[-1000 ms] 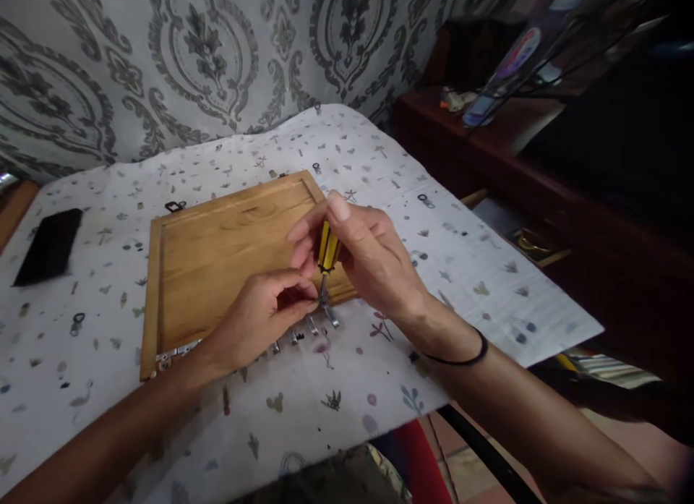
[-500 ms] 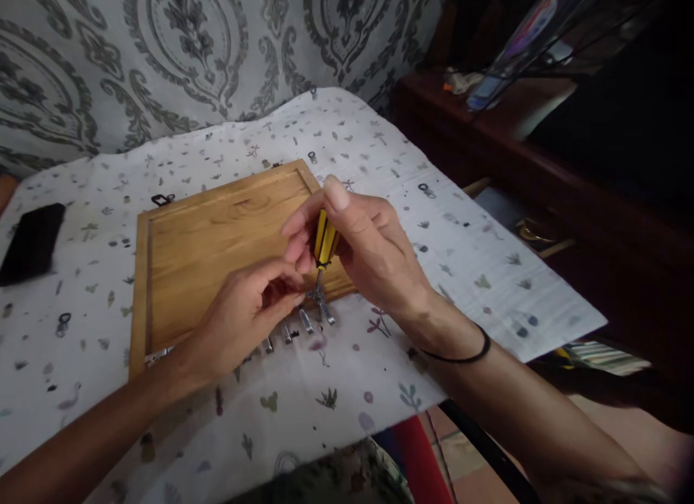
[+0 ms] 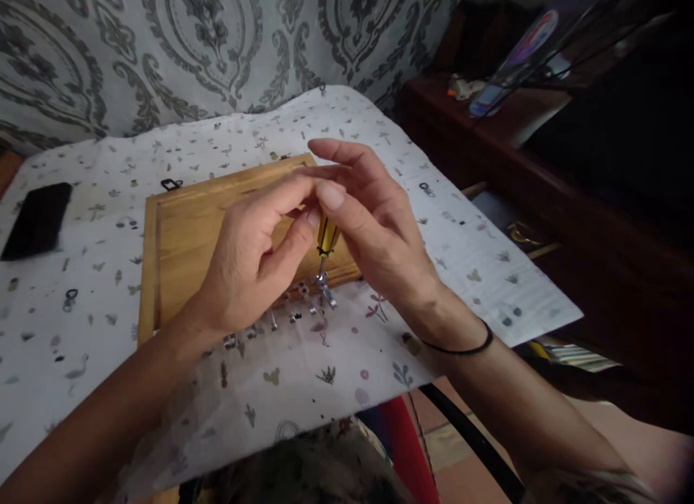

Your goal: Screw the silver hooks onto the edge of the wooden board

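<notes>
My right hand [image 3: 374,215] grips the yellow-and-black handle of a small screwdriver [image 3: 328,236], its thumb near the top and its other fingers partly spread behind. Close against it, my left hand [image 3: 254,244] is pinched at the upper part of the same handle. The shaft points down at a silver metal hook [image 3: 327,293] on the front edge of a framed wooden board [image 3: 206,229]. Several similar metal hooks [image 3: 293,314] line that edge to the left. My left hand and forearm hide part of the board.
The board lies on a white patterned tablecloth [image 3: 460,272]. A black phone [image 3: 37,220] is at the left. Black hangers [image 3: 171,184] show at the board's far edge. Dark red furniture with an open drawer [image 3: 523,233] stands at the right, with a plastic bottle [image 3: 520,56] on top.
My left hand has risen from beside the hook to the screwdriver handle. The right hand's fingers have spread upward, and the camera view has shifted slightly.
</notes>
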Motion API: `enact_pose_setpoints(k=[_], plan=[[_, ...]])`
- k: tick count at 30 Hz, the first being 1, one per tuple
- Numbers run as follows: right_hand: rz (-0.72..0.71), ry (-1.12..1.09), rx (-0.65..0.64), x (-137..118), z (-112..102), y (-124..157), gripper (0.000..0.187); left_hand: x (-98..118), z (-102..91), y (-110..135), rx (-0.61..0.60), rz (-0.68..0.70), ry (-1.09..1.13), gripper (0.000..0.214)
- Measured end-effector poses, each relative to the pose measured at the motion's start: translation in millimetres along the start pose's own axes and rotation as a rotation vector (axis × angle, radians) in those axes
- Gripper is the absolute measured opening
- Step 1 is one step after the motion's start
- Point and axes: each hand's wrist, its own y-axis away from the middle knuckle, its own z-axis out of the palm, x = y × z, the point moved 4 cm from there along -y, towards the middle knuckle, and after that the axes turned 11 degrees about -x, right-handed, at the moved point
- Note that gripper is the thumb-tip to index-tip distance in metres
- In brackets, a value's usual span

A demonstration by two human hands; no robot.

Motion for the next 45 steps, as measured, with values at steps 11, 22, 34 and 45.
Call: enact_pose_setpoints(k=[11, 22, 34, 45], plan=[[-0.095, 0.255, 0.208, -21, 0, 28, 0.027, -7, 7.5, 1, -0.012, -0.015, 0.318, 0.012], [0.056, 1.288, -0.366, 32, 26, 127, 0.043, -18, 6.1, 2, 0.018, -0.073, 0.351, 0.018], [0.049, 1.340, -0.294, 33, 27, 125, 0.033, -22, 4.7, 1, 0.023, -0.064, 0.402, 0.017], [0.049, 1.427, -0.356, 31, 24, 116, 0.031, -22, 3.7, 2, 0.032, -0.067, 0.376, 0.019]])
